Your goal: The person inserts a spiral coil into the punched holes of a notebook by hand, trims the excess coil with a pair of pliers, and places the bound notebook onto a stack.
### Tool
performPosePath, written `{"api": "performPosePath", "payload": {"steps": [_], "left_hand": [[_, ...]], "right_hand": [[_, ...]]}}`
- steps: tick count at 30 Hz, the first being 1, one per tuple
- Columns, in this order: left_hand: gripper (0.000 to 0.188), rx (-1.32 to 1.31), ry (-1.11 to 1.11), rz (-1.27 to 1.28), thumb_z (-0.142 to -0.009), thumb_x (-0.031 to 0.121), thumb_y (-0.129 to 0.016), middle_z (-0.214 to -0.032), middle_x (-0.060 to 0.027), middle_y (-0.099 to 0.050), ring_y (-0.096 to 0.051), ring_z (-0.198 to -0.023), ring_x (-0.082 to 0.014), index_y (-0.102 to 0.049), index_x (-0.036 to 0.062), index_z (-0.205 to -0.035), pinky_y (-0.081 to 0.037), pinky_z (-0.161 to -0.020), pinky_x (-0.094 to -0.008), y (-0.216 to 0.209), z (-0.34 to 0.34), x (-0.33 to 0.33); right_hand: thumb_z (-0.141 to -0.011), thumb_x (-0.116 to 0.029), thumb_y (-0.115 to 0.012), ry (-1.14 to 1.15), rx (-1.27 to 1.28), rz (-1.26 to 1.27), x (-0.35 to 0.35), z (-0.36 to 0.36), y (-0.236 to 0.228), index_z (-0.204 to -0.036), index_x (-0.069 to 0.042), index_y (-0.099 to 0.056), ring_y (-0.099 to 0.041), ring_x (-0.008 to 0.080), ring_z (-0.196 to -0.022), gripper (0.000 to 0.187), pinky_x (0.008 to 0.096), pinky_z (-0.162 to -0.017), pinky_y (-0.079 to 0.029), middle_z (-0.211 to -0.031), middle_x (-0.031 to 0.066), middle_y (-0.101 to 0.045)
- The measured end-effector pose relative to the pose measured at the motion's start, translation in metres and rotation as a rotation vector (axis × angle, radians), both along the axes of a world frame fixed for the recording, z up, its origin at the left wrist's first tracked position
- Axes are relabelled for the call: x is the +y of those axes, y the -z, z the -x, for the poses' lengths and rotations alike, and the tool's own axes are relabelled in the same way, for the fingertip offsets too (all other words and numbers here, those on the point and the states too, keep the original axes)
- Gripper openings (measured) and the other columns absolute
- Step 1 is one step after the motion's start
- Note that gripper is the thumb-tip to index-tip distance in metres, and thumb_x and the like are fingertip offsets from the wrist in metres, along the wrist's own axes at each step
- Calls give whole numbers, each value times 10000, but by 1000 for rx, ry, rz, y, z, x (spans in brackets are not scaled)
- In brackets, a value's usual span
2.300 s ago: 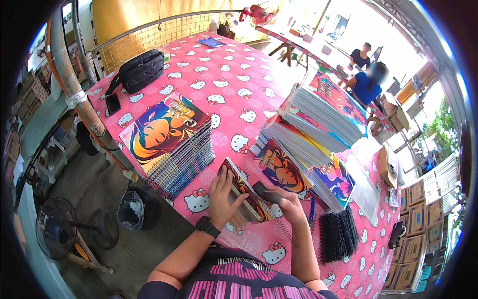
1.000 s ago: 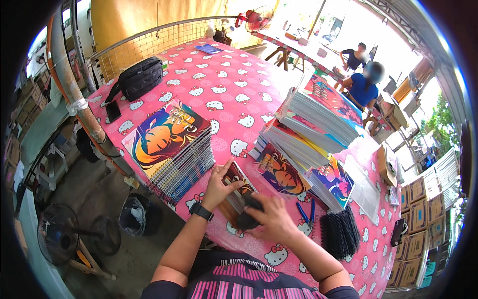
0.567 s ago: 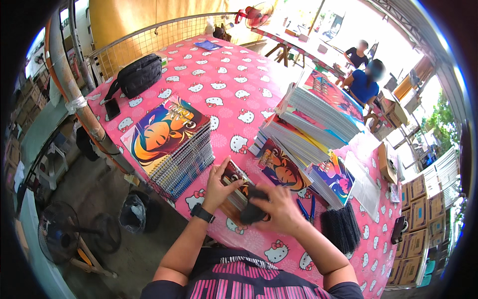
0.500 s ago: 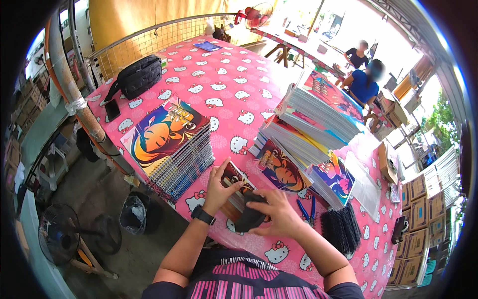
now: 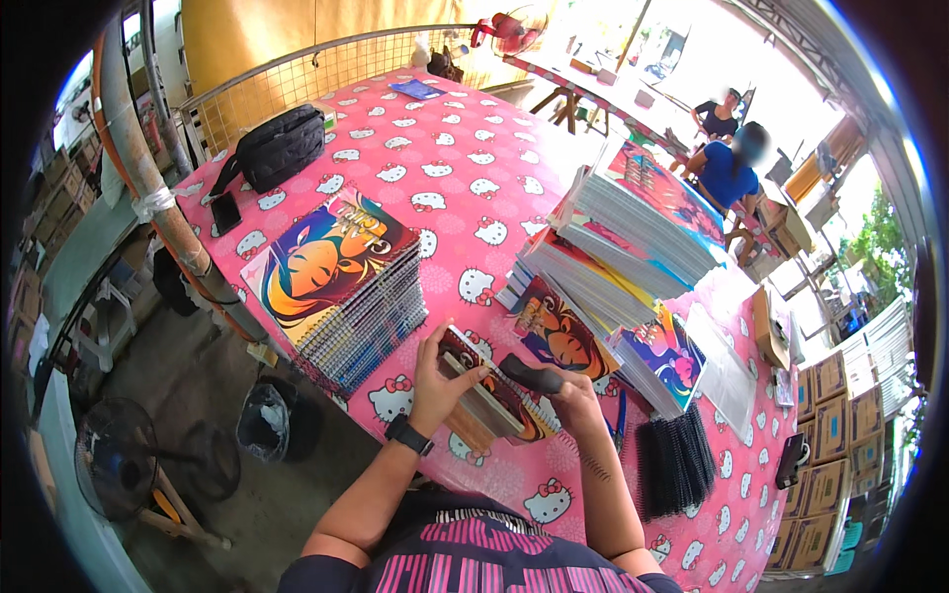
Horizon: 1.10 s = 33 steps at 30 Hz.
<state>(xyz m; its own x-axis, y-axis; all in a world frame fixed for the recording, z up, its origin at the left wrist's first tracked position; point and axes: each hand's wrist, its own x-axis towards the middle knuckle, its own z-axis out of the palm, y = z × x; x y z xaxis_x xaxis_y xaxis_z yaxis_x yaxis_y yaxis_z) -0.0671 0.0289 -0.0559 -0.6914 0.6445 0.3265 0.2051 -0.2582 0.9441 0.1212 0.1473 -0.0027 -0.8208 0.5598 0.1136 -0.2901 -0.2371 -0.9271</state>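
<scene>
Black tool [image 5: 531,377], just one, is squeezed in the right hand [image 5: 576,403]. The left hand [image 5: 438,387] grips one bright-covered notebook [image 5: 507,397].

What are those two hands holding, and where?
The left hand grips a colourful illustrated paper book by its left end; the right hand holds an elongated black rounded object by its right end.

Head-worn fisheye view, angled down and forward, close over pink table [image 5: 450,232]

Hands [image 5: 437,385] holding book [image 5: 514,399] and dark object [image 5: 529,376], pink tablecloth [image 5: 457,222]
</scene>
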Motion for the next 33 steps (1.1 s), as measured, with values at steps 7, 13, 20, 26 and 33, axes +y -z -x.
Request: {"api": "performPosePath", "payload": {"steps": [7, 13, 20, 26, 33], "left_hand": [[642, -186, 84, -49, -763, 89, -777, -1056, -47, -511, -533, -1006, -157, -497, 52, -1339, -418, -908, -299, 1, 3, 0], [552, -295, 107, -98, -806, 20, -723, -1046, -19, -520, -543, -973, -120, -533, 67, -1321, -438, -867, -263, 7, 6, 0], [469, -361, 115, -141, -830, 11, -696, -998, -6, -547, -540, -943, -104, -579, 67, -1281, -432, -844, -251, 9, 7, 1], [380, -346, 70, -123, -865, 56, -671, -937, 20, -552, -525, -910, -76, -621, 90, -1239, -414, -810, -227, 13, 9, 2], [307, -259, 11, -48, -889, 70, -643, -941, 22, -551, -486, -826, -70, -654, 89, -1195, -389, -754, -211, 17, 13, 0]], "right_hand": [[-800, -284, -729, -43, -111, -179, 19, 4, -4, -1057, 31, -685, -592, 204, -1010, 409, 325, -866, -457, -1138, 145, -643], [-826, -276, -711, -5, -380, -348, 28, 16, -14, -1078, 28, -676, -577, 185, -1000, 396, 319, -864, -459, -1130, 115, -626], [-824, -313, -724, -84, -173, -210, 33, 24, -8, -1059, 29, -676, -595, 207, -989, 418, 326, -883, -450, -1076, 121, -646], [-819, -396, -707, -83, -317, -315, 37, 36, -11, -1104, 17, -668, -609, 197, -965, 503, 316, -876, -451, -1036, 120, -675], [-834, -382, -694, -106, -469, -386, 38, 51, -14, -1148, 17, -646, -588, 180, -991, 510, 316, -885, -445, -1059, 100, -669]]}}
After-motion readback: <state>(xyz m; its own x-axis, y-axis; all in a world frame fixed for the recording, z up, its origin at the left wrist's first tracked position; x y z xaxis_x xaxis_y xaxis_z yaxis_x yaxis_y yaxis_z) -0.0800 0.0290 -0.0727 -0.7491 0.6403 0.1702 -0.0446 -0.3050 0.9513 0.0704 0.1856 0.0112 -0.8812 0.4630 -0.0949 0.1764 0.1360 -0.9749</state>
